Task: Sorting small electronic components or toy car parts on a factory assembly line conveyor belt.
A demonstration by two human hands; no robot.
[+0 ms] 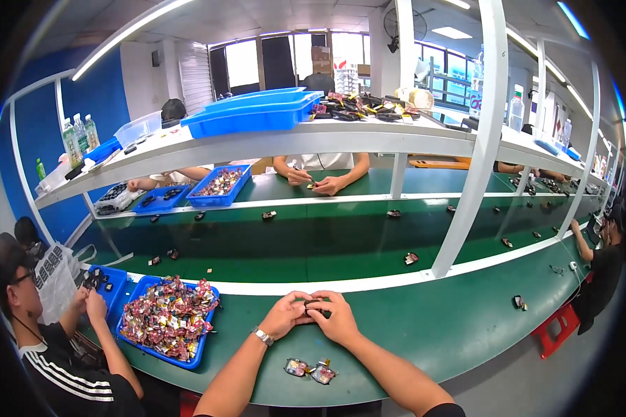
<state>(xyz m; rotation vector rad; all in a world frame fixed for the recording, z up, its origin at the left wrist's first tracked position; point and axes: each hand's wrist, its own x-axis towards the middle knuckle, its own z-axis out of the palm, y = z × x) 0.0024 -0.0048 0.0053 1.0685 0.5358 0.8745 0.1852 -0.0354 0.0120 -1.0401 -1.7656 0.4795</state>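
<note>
My left hand [285,316] and my right hand [335,320] meet over the green bench top [410,326]. Between their closed fingers is a small black part [317,306], largely covered by the fingers. Nearer to me, between my forearms, lie two small assemblies: one with a clear and dark body [296,367], the other with a yellow tab [323,373]. Left of my left hand stands a blue tray [205,347] heaped with small pink, white and gold electronic pieces [167,316].
Beyond a white rail [355,283], a dark green conveyor belt [313,243] carries scattered black parts. A white upright [469,167] rises at right and supports a shelf. A co-worker [69,333] sits at left beside another blue tray [111,276]; others work across and at right.
</note>
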